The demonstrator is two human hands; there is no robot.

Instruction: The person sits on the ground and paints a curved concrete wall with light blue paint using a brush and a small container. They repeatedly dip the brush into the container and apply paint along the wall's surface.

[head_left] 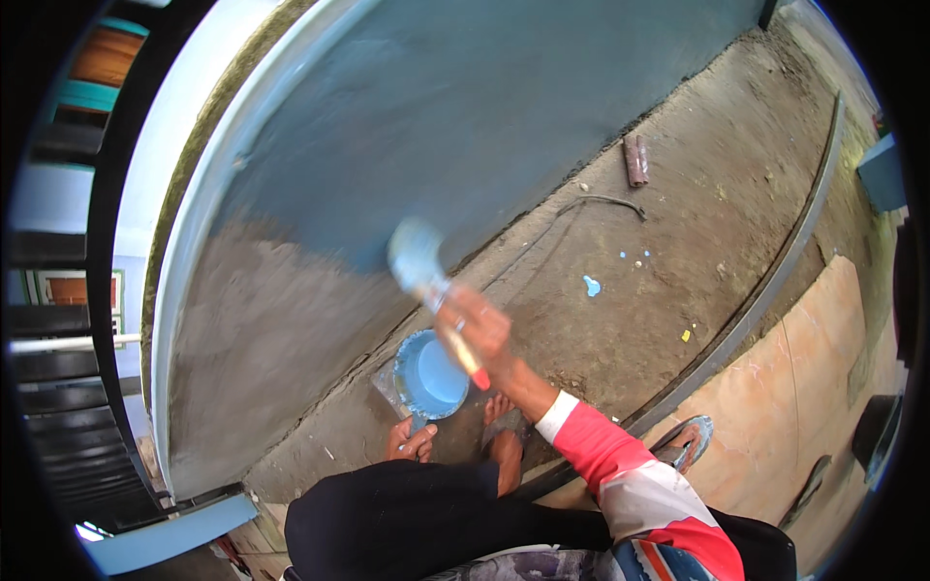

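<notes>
My right hand (475, 327) is closed round the handle of a paintbrush (417, 257). Its head is coated light blue and smeared by motion, and the handle ends in a red tip. The brush is over the lower part of a wall (417, 126); whether the bristles touch it I cannot tell. Blue-grey paint covers the wall's upper and right part, while bare grey-brown plaster shows at the lower left. Below the brush, my left hand (413, 442) grips the short handle of a blue dipper (401, 376) holding light blue paint.
Along the wall's foot runs a dirt strip (697, 232) with a thin cable (572, 205), a brown tube-like piece (635, 161) and a blue paint splash (592, 286). A raised curb (746, 315) separates it from tiles (775, 387). A dark slatted gate (68, 416) stands at left.
</notes>
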